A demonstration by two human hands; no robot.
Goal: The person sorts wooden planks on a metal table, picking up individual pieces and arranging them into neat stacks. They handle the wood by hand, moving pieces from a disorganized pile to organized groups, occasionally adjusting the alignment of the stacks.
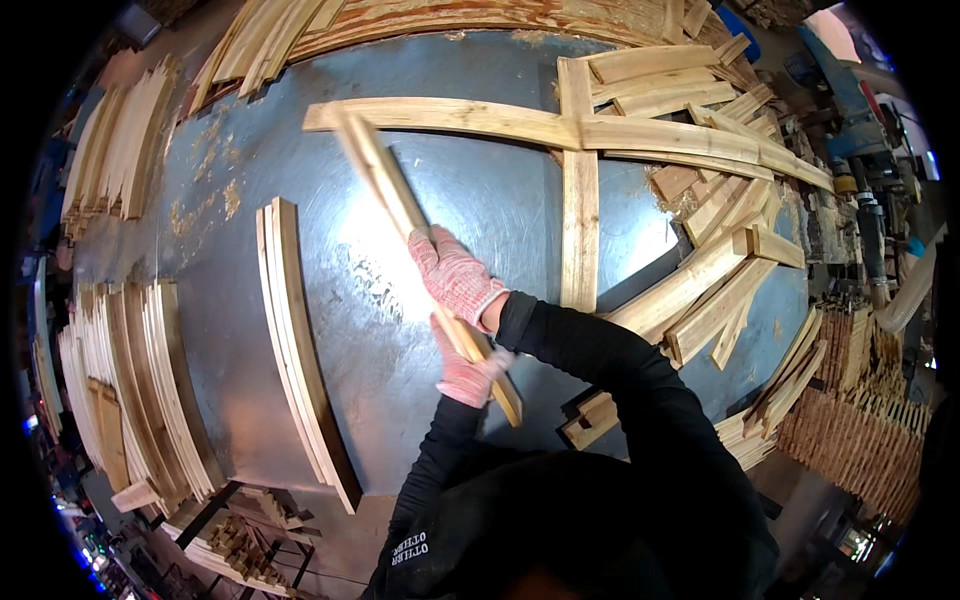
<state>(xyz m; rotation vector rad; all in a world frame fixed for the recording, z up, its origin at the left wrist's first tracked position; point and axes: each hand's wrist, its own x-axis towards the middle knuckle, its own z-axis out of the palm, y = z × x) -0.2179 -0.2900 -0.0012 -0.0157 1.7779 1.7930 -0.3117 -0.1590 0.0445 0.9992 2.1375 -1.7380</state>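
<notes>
Slantwise over a blue-grey metal workbench (500,190), a long, pale, straight wooden slat (382,178) reaches from near the bench's near edge to a long, flat, light-wood board (450,116) nearer the far edge. The right hand (458,275), in a red-and-white knitted glove, grips its middle; the similarly gloved, slightly blurred left hand (466,374) clasps it lower. Narrow pale wooden strips (292,340) lie side by side toward the near-left corner.

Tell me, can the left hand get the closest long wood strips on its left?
Probably yes: only tabletop lies between the strips and the left hand, though it seems busy with the board.
</notes>
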